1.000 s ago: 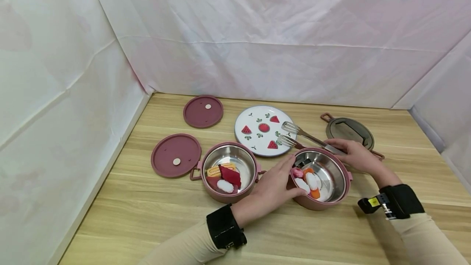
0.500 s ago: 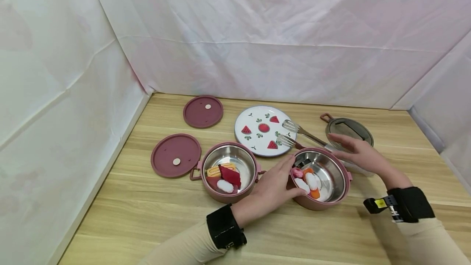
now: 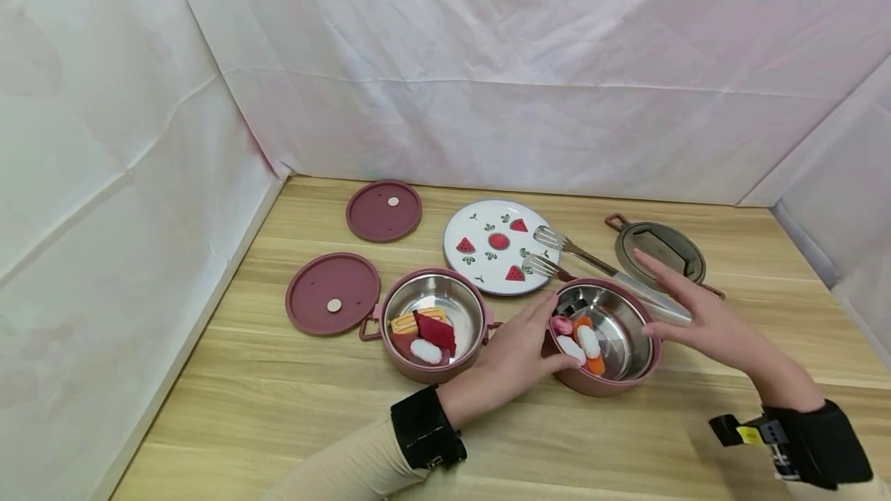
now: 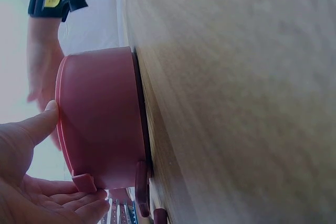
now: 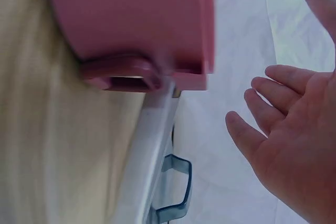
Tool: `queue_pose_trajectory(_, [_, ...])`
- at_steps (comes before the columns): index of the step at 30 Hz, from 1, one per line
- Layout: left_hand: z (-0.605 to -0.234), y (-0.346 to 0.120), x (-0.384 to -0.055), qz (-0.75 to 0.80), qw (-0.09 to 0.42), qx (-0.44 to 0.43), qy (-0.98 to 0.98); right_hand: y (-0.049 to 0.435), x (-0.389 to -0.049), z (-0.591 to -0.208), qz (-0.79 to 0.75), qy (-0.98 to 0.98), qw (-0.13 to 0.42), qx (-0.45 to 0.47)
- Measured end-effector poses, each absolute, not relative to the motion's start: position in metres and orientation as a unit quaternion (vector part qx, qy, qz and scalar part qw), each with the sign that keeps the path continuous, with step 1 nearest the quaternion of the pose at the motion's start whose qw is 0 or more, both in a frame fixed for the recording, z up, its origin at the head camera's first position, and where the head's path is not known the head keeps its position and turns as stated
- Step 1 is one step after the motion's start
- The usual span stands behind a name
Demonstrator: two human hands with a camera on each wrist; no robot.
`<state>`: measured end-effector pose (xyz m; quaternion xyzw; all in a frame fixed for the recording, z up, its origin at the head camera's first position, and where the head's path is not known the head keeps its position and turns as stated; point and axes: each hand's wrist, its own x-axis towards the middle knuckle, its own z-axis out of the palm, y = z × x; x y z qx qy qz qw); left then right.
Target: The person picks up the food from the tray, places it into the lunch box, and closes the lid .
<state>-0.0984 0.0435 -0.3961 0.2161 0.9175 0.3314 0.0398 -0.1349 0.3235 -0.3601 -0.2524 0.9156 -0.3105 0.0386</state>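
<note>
My left hand [image 3: 511,350] holds the left side of the right-hand pink pot [image 3: 592,386]. Its thumb lies on the rim and its fingers reach round the side handle, as the left wrist view shows. Inside this steel-lined pot are plush sushi pieces [image 3: 588,342] in white, orange and pink, plus a small black item. Over the pot's right side my right hand [image 3: 717,331] hovers with fingers spread, holding nothing. Metal tongs [image 3: 588,257] with fork-shaped ends lie behind the pot, tips over the watermelon plate [image 3: 480,277].
A second pink pot [image 3: 411,373] with plush food stands left of the first. Two maroon lids [image 3: 313,284] lie further left. An oval dark pan [image 3: 629,238] with reddish handles sits at the back right. White cloth walls [image 3: 487,130] enclose the wooden table [image 3: 278,439].
My right hand has come away from the tongs' handle, lifting and moving right and toward me with fingers spreading. The left hand and both pots have stayed put.
</note>
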Motion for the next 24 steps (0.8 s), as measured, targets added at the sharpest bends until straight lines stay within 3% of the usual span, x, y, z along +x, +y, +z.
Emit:
queue_pose_trajectory(11, [-0.396, 0.044, -0.098, 0.334, 0.040, 0.221, 0.915, 0.318, -0.117, -0.391, -0.336, 0.886, 0.055, -0.316])
queue_pose_trajectory(19, [-0.393, 0.044, -0.099, 0.344, 0.045, 0.228, 0.910, 0.316, -0.115, -0.390, -0.320, 0.890, 0.047, -0.322])
queue_pose_trajectory(24, [-0.373, 0.028, -0.098, 0.388, 0.055, 0.254, 0.884, 0.315, -0.115, -0.389, -0.311, 0.894, 0.042, -0.321])
